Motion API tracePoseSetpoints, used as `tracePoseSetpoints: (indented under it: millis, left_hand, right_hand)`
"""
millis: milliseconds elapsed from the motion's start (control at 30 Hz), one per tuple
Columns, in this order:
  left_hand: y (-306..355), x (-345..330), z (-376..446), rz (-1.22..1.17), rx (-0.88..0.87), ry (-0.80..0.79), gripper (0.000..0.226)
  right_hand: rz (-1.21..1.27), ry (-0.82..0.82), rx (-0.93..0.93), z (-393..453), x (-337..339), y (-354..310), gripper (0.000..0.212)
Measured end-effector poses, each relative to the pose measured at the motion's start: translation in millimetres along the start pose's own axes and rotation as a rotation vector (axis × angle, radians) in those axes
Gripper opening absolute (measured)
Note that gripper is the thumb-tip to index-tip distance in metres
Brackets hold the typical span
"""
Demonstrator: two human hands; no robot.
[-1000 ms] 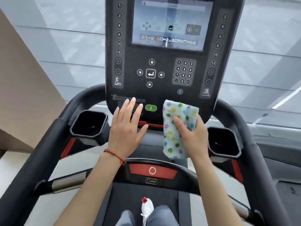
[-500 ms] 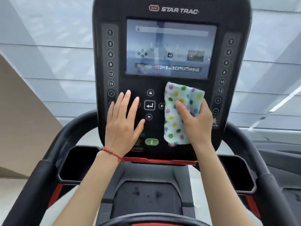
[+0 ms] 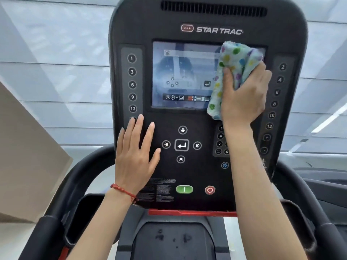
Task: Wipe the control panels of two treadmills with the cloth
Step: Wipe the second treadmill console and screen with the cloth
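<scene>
From where I watch, a tan slanted panel [image 3: 28,156] fills the far left of the view, beside the black left handrail [image 3: 78,181] of the treadmill. Next comes my left hand [image 3: 135,156], laid flat on the lower left part of the control panel [image 3: 206,21], its fingers [image 3: 138,126] stretched out and slightly spread, the thumb held apart toward the arrow keys; a red bead bracelet [image 3: 124,191] circles that wrist. The fingertips reach the bottom of the left column of numbered buttons [image 3: 132,84], covering the key under 12. In the panel's middle I see the enter key [image 3: 181,145] ringed by four arrow buttons, and below it the green start button [image 3: 184,189] and the red stop button [image 3: 210,190], both uncovered. Above sits the screen [image 3: 180,76]. The cloth [image 3: 231,61], pale with coloured dots, is bunched against the screen's right edge and upper right corner. My right hand [image 3: 244,96] clutches it, fingers curled tight into the folds and pressing it to the glass. The right forearm hides part of the number keypad [image 3: 220,139]. Furthest right runs the even-numbered button column [image 3: 277,91].
</scene>
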State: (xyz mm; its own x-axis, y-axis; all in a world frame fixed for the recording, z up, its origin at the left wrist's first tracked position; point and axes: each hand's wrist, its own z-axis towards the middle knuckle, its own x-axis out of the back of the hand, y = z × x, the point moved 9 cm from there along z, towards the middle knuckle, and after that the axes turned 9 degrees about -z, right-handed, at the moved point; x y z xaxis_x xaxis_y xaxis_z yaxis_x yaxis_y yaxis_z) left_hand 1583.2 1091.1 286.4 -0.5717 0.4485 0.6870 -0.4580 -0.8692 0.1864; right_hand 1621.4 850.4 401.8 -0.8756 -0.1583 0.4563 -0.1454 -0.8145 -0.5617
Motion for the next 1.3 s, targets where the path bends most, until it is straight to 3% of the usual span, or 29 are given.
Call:
tracePoseSetpoints:
  millis: [233,467,567,700,933,1133,1300]
  left_hand:
    - [-0.5,-0.1,-1.3,0.01,-0.015,0.01,0.052]
    - [2.4,-1.9,-2.0,0.016,-0.013,0.07,0.049]
    - [3.3,-1.5,-2.2,0.015,-0.009,0.09,0.048]
    - [3.8,-0.5,-2.3,0.03,-0.009,0.088,0.048]
    - [2.4,-1.4,-1.4,0.044,-0.015,0.064,0.05]
    - [1.9,-2.2,-1.3,0.029,-0.002,0.06,0.051]
    - [1.4,-3.3,-1.4,0.031,-0.003,0.055,0.051]
  right_hand:
    - [-0.01,0.095,0.162,-24.5,-20.1,-67.7,0.058]
    - [0.011,0.047,0.388,-60.7,-37.3,-123.6,0.055]
    - [-0.008,0.03,0.481,-72.7,-39.7,-132.3,0.049]
    - [-0.054,0.156,0.542,-60.7,-31.0,-115.5,0.041]
    - [-0.113,0.208,0.377,-18.7,-9.4,-38.9,0.046]
    - [-0.142,0.153,-0.009,16.5,17.0,47.1,0.063]
    - [-0.111,0.111,-0.086,-2.8,8.5,26.1,0.055]
